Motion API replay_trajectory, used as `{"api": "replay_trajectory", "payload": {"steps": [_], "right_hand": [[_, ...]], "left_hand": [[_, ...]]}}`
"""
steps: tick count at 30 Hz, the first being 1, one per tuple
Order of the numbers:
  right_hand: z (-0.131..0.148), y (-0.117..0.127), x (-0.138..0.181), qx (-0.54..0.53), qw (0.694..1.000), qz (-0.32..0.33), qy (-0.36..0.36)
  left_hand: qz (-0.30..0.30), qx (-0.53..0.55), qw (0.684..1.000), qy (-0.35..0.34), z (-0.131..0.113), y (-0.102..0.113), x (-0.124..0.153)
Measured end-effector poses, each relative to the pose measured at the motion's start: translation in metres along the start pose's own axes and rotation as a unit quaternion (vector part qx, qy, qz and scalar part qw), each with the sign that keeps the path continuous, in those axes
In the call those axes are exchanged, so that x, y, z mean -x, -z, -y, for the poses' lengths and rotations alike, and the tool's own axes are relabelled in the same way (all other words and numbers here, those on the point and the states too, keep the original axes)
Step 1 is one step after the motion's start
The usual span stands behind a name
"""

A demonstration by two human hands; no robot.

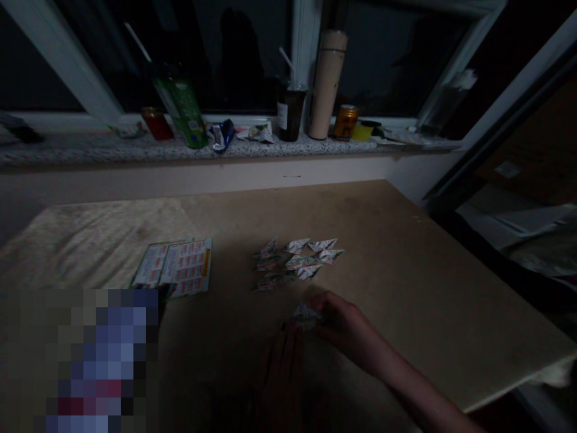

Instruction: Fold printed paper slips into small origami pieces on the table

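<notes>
The scene is very dark. My right hand (342, 325) reaches in from the lower right and pinches a small folded paper piece (305, 313) against the brown board (406, 252). My left hand (282, 361) lies low beside it, fingers stretched flat toward the same piece. Just beyond lies a cluster of several similar folded paper pieces (295, 261). A stack of printed flyers (178, 267) rests to the left.
A stone windowsill (90, 150) at the back carries a green bottle (183, 111), a red jar (155, 123), a dark cup with a straw (289, 111), a tall beige flask (328, 84), a gold can (345, 122) and wrappers. The board's right edge drops off.
</notes>
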State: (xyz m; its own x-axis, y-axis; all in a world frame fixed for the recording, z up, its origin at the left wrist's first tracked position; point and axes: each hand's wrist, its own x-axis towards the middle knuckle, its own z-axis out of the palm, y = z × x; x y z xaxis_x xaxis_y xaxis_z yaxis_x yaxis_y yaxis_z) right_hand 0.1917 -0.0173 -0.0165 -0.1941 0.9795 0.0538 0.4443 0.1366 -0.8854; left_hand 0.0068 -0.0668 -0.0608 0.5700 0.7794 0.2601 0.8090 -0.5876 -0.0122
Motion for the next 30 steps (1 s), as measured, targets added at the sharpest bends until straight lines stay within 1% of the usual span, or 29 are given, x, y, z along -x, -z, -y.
{"api": "replay_trajectory", "payload": {"steps": [3,6,9,12,14,16,19,21,23,30], "right_hand": [[-0.005,0.000,-0.010,-0.022,0.999,0.034,-0.020],[-0.008,-0.001,-0.018,-0.025,0.999,0.033,-0.035],[-0.013,-0.003,-0.024,-0.042,0.995,0.056,-0.066],[-0.017,-0.006,-0.026,-0.035,0.994,0.075,-0.070],[-0.017,-0.006,-0.026,0.011,0.995,0.087,-0.049],[-0.012,-0.006,-0.025,0.088,0.992,0.085,-0.010],[-0.004,-0.003,-0.023,0.172,0.980,0.086,0.055],[0.001,-0.001,-0.023,0.190,0.972,0.108,0.081],[0.004,0.002,-0.023,0.201,0.967,0.126,0.092],[0.011,0.003,-0.034,0.200,0.960,0.174,0.086]], "left_hand": [[-0.010,0.007,1.000,0.001,0.000,-0.001,0.001],[-0.016,0.013,1.000,0.005,-0.001,-0.002,0.003],[-0.016,0.016,1.000,0.014,-0.002,-0.003,0.005],[-0.017,0.016,0.999,0.027,-0.002,-0.002,0.005],[-0.021,0.016,0.999,0.035,-0.002,-0.002,0.005],[-0.030,0.012,0.999,0.040,-0.002,-0.001,0.005],[-0.033,-0.007,0.998,0.045,-0.002,0.000,0.003],[-0.035,-0.026,0.998,0.038,-0.002,0.001,0.002],[-0.041,-0.044,0.998,0.031,-0.003,0.003,0.001],[-0.038,-0.055,0.997,0.025,0.000,0.010,0.000]]}}
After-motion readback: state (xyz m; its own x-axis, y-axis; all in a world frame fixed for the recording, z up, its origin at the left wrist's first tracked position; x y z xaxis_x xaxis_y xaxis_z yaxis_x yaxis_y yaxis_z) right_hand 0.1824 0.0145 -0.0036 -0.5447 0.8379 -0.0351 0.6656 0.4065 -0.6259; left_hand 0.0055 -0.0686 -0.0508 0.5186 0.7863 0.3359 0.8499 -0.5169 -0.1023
